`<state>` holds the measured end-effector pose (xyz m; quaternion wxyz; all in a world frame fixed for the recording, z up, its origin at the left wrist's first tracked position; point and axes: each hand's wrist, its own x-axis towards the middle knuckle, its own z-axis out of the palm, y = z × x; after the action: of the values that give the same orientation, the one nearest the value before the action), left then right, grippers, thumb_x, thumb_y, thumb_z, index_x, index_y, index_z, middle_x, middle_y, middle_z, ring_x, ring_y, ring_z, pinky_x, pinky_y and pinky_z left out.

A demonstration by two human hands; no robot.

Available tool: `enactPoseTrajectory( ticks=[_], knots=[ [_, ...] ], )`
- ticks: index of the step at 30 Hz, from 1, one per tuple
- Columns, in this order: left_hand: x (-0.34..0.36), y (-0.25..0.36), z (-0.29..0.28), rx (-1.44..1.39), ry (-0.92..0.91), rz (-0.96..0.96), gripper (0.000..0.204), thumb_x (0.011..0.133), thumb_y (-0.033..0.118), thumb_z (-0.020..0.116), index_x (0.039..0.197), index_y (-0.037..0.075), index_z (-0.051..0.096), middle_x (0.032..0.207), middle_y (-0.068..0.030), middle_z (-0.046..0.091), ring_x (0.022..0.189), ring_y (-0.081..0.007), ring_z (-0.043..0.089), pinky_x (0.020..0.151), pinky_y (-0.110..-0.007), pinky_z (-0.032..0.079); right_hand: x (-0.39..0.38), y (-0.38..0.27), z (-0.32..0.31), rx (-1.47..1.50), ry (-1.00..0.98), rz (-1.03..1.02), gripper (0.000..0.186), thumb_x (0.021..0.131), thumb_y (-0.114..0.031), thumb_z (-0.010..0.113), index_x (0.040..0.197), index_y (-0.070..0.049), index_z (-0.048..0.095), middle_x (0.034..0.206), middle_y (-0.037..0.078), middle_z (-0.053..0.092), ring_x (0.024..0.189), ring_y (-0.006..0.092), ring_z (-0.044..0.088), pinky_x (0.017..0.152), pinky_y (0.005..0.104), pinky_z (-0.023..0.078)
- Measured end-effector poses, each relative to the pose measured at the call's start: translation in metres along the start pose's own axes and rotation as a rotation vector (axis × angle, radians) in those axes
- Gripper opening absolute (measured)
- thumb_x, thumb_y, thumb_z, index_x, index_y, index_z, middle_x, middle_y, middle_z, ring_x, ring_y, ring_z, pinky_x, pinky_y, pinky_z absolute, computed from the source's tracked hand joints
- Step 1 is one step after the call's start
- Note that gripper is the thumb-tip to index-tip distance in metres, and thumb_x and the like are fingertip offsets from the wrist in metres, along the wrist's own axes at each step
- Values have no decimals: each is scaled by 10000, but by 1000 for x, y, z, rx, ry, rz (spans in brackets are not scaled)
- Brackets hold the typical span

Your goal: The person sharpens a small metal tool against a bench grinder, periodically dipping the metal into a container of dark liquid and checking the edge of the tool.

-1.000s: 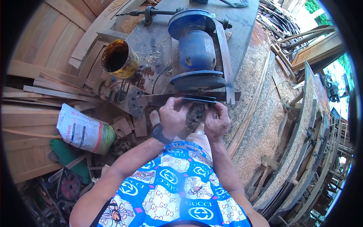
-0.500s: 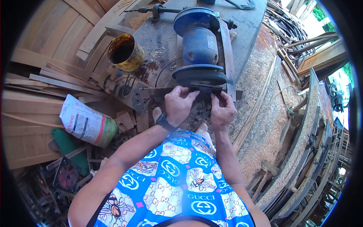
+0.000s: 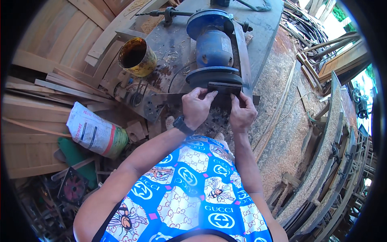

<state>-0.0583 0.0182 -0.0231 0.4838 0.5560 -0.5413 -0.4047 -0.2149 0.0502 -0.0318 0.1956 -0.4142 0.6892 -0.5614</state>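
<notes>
A blue bench grinder (image 3: 213, 50) sits on the worktable, its near grinding wheel (image 3: 201, 78) facing me. Against that wheel's near side, touching or very close, is a short dark rectangular metal plate (image 3: 225, 87). My left hand (image 3: 196, 108), with a dark wristwatch (image 3: 184, 126), pinches the plate's left end between thumb and fingers. At the other end, the thumb and fingertips of my right hand (image 3: 243, 115) grip it too. A long dark metal strip (image 3: 171, 98) runs crosswise beneath my fingers, in front of the wheel.
A yellow-stained can (image 3: 147, 64) of dark liquid stands left of the grinder. Nearby are a pulley (image 3: 136, 98) and a white feed sack (image 3: 94, 129). A drill bit on a shaft (image 3: 161, 13) lies beyond. Sawdust (image 3: 278, 133) and stacked boards fill the right side.
Both hands have shifted slightly right with the plate. The plate has tilted, so more of its flat face shows. The whole view has shifted a little too.
</notes>
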Motion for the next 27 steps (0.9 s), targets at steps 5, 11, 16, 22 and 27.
enactPoseTrajectory(
  ticks=[5, 11, 16, 22, 27],
  knots=[
    [2, 8, 1, 25, 4, 18, 227, 948, 130, 863, 1004, -81, 799, 892, -132, 833, 774, -105, 755, 679, -292, 592, 6, 10, 0, -69, 30, -110, 272, 957, -98, 837, 1182, 51, 801, 994, 169, 831, 888, 186, 788, 810, 338, 611],
    [5, 7, 1, 40, 6, 24, 223, 939, 135, 864, 1000, -72, 804, 874, -140, 831, 770, -119, 765, 686, -294, 587, 5, 0, -1, -48, 16, -36, 273, 957, -113, 837, 1175, 48, 801, 1001, 197, 829, 915, 227, 799, 843, 360, 612],
    [7, 7, 2, 40, 1, 13, 221, 937, 142, 859, 1009, -62, 811, 867, -134, 832, 773, -122, 766, 702, -296, 584, 6, 7, 0, -61, 20, -53, 271, 955, -104, 843, 1169, 54, 799, 991, 179, 829, 901, 194, 791, 829, 342, 616],
    [8, 7, 1, 38, 23, 58, 253, 931, 174, 866, 988, -64, 803, 832, -183, 808, 727, -167, 774, 668, -335, 575, 8, 11, 3, -15, 5, -23, 273, 951, -99, 843, 1171, 57, 798, 987, 182, 827, 887, 195, 792, 826, 337, 617],
    [9, 11, -3, 89, 24, 40, 227, 932, 159, 872, 988, -53, 814, 845, -143, 821, 747, -112, 736, 688, -305, 562, 11, 9, 6, -5, 20, -53, 259, 944, -94, 843, 1150, 59, 804, 981, 175, 827, 867, 194, 792, 808, 336, 617]
  ],
)
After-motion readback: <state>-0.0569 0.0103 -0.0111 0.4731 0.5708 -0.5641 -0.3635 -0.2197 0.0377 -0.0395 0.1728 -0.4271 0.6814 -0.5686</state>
